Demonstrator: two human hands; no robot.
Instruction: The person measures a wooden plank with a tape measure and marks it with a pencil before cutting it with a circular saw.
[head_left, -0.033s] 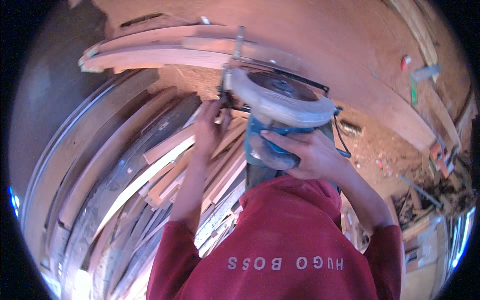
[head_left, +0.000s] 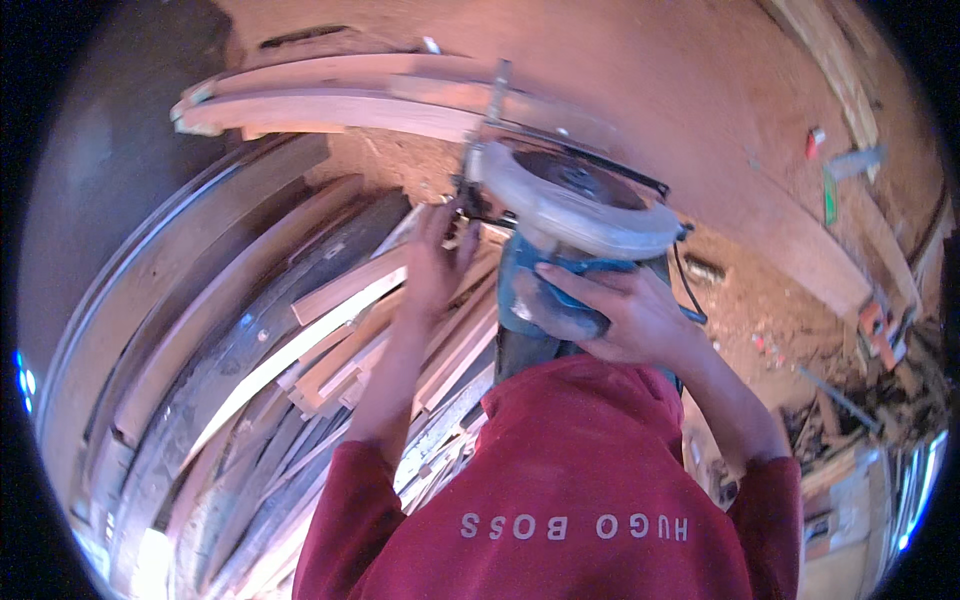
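Inspection from my remote station, head view. The right hand (head_left: 620, 320) is wrapped around the blue handle of a circular saw (head_left: 570, 215), fingers (head_left: 575, 280) curled tight on the grip; that hold would steady the tool's weight and keep it on line. The saw sits with its pale blade guard uppermost at the near edge of a long wooden plank (head_left: 330, 105), which lies across the top of the view.

The left hand (head_left: 435, 265) is raised just beside the saw's left side, fingers spread and pointing upward, fingertips near the base plate. I cannot tell whether they touch the tool or the wood under it.

Surroundings: a loose pile of wood offcuts (head_left: 330, 340) fills the lower left, directly under the left forearm, crowding the space beside the saw. A dark cord (head_left: 690, 285) hangs off the saw's right side. The reddish worktop (head_left: 720, 120) runs past the plank, with a green item (head_left: 829, 195) and small scraps well apart at right. Debris (head_left: 880, 390) lies at far right.
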